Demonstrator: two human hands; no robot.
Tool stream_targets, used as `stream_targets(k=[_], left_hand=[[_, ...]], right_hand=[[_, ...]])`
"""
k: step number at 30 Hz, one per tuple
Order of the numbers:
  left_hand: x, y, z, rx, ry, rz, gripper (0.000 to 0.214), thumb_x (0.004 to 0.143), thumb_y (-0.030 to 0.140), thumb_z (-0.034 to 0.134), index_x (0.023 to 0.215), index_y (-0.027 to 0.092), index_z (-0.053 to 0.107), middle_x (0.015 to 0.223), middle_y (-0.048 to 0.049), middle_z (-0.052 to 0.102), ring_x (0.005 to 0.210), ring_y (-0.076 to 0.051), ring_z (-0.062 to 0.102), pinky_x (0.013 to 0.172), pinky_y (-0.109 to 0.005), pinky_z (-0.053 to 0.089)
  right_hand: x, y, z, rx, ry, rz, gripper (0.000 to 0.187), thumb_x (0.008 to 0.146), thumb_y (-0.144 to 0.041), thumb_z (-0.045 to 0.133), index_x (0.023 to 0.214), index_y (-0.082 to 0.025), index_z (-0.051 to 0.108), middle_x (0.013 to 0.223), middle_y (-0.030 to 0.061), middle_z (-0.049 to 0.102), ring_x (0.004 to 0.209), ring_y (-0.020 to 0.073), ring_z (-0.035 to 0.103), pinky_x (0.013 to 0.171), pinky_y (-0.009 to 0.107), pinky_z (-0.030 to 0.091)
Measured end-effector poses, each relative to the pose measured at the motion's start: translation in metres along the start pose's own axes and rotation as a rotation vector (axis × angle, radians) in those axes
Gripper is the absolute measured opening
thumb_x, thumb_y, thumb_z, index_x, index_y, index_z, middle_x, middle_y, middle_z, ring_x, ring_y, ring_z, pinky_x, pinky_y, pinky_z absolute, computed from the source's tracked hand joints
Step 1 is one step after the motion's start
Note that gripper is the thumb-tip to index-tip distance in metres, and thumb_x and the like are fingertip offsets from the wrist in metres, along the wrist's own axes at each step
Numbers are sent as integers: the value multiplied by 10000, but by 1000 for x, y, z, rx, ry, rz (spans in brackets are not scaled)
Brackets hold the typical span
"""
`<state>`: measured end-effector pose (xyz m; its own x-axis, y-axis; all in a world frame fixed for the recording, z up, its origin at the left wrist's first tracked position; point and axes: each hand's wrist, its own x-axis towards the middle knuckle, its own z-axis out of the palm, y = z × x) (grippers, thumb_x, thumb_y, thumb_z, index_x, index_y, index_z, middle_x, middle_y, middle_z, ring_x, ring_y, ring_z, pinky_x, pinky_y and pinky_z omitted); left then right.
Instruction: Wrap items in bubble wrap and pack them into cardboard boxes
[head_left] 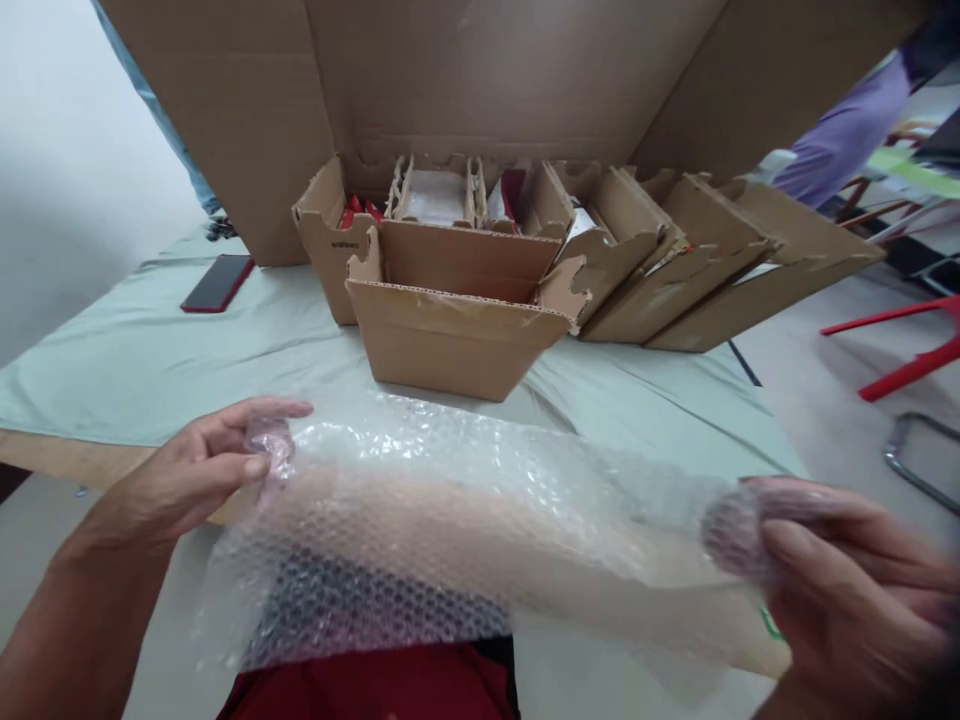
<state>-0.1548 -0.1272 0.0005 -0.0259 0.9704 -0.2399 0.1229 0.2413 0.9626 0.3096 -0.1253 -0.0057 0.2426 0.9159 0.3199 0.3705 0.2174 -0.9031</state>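
Observation:
A clear sheet of bubble wrap [420, 510] is stretched between my two hands, above the front edge of the table. My left hand [202, 460] pinches its left end between thumb and fingers, with the index finger pointing out. At the opposite end, my right hand [847, 570] grips a bunched corner; this hand is slightly blurred. The table edge and dark red clothing show through the plastic. Just beyond the sheet stands an open cardboard box [457, 340], whose inside bottom is hidden from this angle.
Several narrow cardboard bins [637, 240] stand in a row, some holding red or white items. Behind them rises a large cardboard panel [480, 80]. A phone [217, 283] lies on the pale green cloth [97, 350]. Red chair legs [911, 370] and a person in purple [847, 130] appear at right.

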Motion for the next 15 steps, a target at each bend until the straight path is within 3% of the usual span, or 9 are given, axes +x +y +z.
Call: stream_targets(k=[3,8,12,15], left_hand=[[9,-10,4,172,-5,53,411,682,345,777,1087,284,745,703,-14,686,606,-197,630,570,-301,512],[35,-41,27,436,80,130,511,737,373,626,1208,176,652,711,15,643,633,-170,591,612,-280,478],[44,-57,29,649,138,164,549,805,350,535,1318,159,585,782,9,657,685,-168,610,703,-296,499],[44,-63,27,777,266,205,609,849,372,544,1424,175,503,987,-53,698,822,-212,658,787,-352,537]], right_hand=[[14,3,7,64,65,58,131,759,-386,842,859,-329,779,871,70,741,661,200,659,577,363,524],[53,48,55,-23,-175,181,287,679,-459,819,825,-221,752,738,29,726,672,188,647,650,344,528],[62,86,73,-159,-256,123,311,744,-468,720,883,-191,749,777,44,741,687,190,644,695,360,529],[55,91,67,-377,-191,30,346,815,-424,647,1042,-178,737,964,98,769,792,236,689,769,416,558]])
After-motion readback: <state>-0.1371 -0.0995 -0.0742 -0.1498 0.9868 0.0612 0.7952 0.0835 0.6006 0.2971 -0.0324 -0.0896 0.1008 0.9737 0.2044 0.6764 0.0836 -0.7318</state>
